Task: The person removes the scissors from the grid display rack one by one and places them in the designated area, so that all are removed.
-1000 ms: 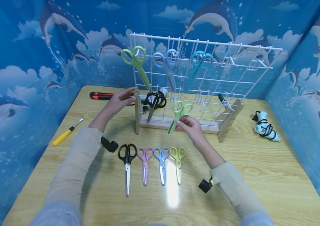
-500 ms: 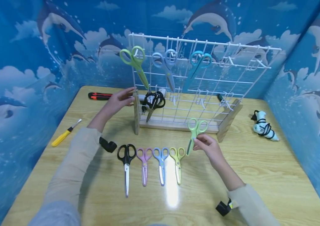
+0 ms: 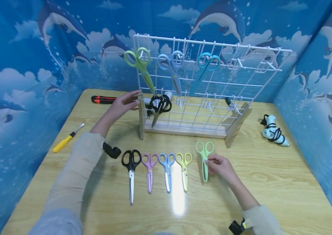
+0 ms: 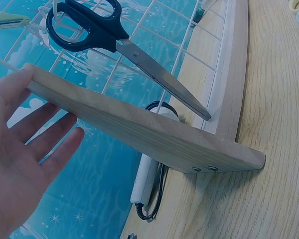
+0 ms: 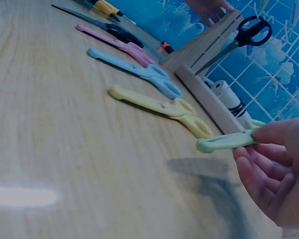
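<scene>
My right hand point(image 3: 221, 167) pinches light green scissors point(image 3: 208, 148) by the blades between thumb and fingers, loops toward the rack. In the right wrist view they hover over the tabletop, a shadow beneath. To their left lie yellow scissors point(image 3: 185, 169), blue scissors point(image 3: 167, 171), pink scissors point(image 3: 149, 171) and long black-handled scissors point(image 3: 131, 166) in a row. My left hand point(image 4: 25, 134) rests its fingertips on the wooden side point(image 4: 134, 119) of a white wire rack point(image 3: 183, 112), fingers loosely spread. Green scissors point(image 3: 141, 67), lavender scissors point(image 3: 172, 67), teal scissors point(image 3: 205, 70) and black scissors point(image 3: 160, 106) hang from it.
Bare hooks point(image 3: 237, 63) stick out on the rack's right side. A yellow screwdriver point(image 3: 66, 141) lies at the left, a red-and-black tool point(image 3: 102, 100) behind my left hand. A pale cord-wrapped glue gun point(image 3: 274, 132) lies at the right. Dolphin-print curtains point(image 3: 166, 19) surround the table.
My right hand has carried the light green scissors from in front of the rack, right and toward me, down beside the yellow scissors. The left hand has stayed at the rack's side.
</scene>
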`<action>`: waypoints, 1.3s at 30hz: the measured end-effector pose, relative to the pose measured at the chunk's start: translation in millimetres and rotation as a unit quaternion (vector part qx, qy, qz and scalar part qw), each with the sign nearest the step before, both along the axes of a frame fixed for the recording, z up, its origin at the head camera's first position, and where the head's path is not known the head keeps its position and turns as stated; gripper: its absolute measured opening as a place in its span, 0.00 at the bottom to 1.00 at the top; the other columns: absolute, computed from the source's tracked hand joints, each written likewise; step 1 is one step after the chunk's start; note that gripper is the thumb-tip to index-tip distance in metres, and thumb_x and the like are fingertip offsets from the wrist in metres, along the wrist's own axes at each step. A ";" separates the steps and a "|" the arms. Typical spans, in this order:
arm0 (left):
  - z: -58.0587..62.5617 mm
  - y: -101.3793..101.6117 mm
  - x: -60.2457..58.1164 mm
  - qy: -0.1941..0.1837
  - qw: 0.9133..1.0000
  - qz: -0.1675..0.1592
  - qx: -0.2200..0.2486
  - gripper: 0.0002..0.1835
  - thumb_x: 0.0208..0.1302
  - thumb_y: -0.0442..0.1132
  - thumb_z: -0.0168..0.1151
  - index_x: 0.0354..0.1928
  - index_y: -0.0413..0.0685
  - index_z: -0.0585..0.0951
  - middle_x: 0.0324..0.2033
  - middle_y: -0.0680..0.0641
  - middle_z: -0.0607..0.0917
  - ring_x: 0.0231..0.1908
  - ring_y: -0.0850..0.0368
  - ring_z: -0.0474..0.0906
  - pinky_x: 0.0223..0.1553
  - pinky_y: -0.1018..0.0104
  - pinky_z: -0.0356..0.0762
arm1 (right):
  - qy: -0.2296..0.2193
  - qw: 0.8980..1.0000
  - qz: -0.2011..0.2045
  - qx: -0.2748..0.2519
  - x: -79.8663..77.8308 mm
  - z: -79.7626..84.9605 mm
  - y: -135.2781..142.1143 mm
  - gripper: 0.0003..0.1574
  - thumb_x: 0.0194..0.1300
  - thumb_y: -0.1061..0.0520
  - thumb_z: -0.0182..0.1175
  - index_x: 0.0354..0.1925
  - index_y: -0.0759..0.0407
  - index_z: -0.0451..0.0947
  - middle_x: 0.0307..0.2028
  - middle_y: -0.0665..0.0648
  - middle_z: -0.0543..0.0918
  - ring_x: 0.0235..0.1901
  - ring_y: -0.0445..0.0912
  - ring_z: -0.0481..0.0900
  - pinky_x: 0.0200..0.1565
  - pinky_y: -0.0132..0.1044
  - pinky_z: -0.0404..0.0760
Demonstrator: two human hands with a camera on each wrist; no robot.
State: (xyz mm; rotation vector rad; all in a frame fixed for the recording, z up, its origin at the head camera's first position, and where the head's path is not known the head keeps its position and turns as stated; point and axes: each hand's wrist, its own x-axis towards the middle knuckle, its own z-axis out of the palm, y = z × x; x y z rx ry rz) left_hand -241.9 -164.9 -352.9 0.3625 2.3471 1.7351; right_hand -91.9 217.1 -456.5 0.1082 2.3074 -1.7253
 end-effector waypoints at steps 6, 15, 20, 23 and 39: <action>0.1 0.5 -1.1 0.002 1.000 0.001 0.001 0.29 0.53 0.51 0.55 0.58 0.68 0.61 0.56 0.49 0.66 0.52 0.56 0.66 0.48 0.59 0.70 | -0.037 0.999 -0.010 0.033 6.2 3.5 -10.4 0.18 0.54 0.61 0.56 0.40 0.74 0.68 0.21 0.54 0.77 0.18 0.43 0.75 0.22 0.33 0.78; -0.8 -0.1 -3.7 0.004 1.000 0.001 0.000 0.28 0.53 0.52 0.55 0.58 0.68 0.61 0.56 0.48 0.66 0.52 0.55 0.65 0.48 0.59 0.70 | -0.059 0.995 -0.020 0.076 7.3 -5.4 -23.1 0.14 0.52 0.62 0.57 0.36 0.72 0.70 0.18 0.57 0.76 0.13 0.44 0.74 0.19 0.36 0.78; -1.0 -0.3 -3.7 -0.001 1.000 0.002 0.001 0.28 0.53 0.52 0.55 0.57 0.71 0.62 0.56 0.49 0.66 0.53 0.55 0.65 0.49 0.57 0.69 | -0.068 0.993 -0.017 0.093 9.7 -4.5 -28.2 0.12 0.52 0.62 0.56 0.35 0.70 0.70 0.18 0.58 0.76 0.13 0.44 0.75 0.18 0.37 0.78; -0.6 -0.1 -2.8 -0.003 1.000 0.003 0.002 0.28 0.53 0.52 0.55 0.57 0.70 0.62 0.56 0.48 0.66 0.53 0.55 0.65 0.48 0.58 0.70 | -0.070 0.992 -0.015 0.102 10.5 -4.7 -29.4 0.13 0.52 0.61 0.56 0.35 0.70 0.70 0.18 0.58 0.76 0.13 0.44 0.75 0.18 0.37 0.78; 0.1 0.5 0.3 -0.009 1.000 0.008 -0.007 0.29 0.53 0.52 0.55 0.58 0.69 0.61 0.57 0.48 0.66 0.53 0.54 0.65 0.49 0.58 0.69 | -0.022 0.986 0.006 0.166 10.0 -2.9 -27.5 0.11 0.54 0.60 0.56 0.36 0.65 0.69 0.14 0.56 0.74 0.11 0.44 0.73 0.13 0.34 0.75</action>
